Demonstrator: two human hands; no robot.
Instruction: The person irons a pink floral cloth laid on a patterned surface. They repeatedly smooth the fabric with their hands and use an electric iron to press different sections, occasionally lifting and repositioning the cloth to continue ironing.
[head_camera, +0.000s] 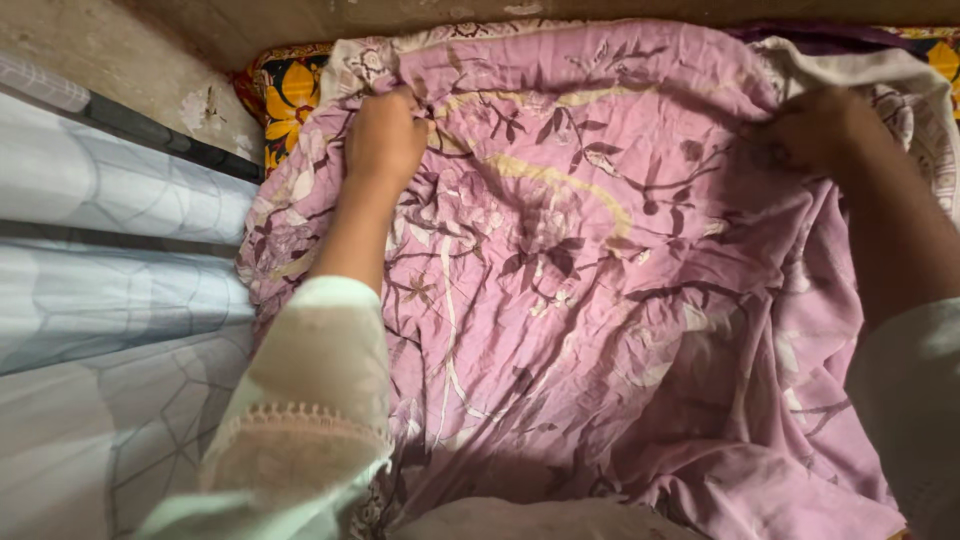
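- Pink-mauve floral printed cotton bedsheet spread across the bed, rumpled and creased, reaching from the head edge down to the near edge, with the right side bunched in loose folds.
- Left hand at the far left corner of the bed, fingers curled shut, pinching a gather of the sheet's top hem.
- Right hand at the far right corner, in shadow, closed on the sheet where a cream-white edge of fabric turns over.
- Pale cream sleeves with a lace-trimmed cuff covering both forearms.
- Bright yellow-and-red flowered cushion or cover peeking out under the sheet at the far left corner; a matching patch at the far right corner.
- Grey-white fabric with a web-like line pattern lying along the left edge of the bed.
- Likely handling: thin, light, soft and limp; no stiffness, wrinkles readily, slides easily over what lies beneath.
- Best taken at hem and corners, pinched firmly and pulled taut; a hold mid-cloth would probably only bunch it.
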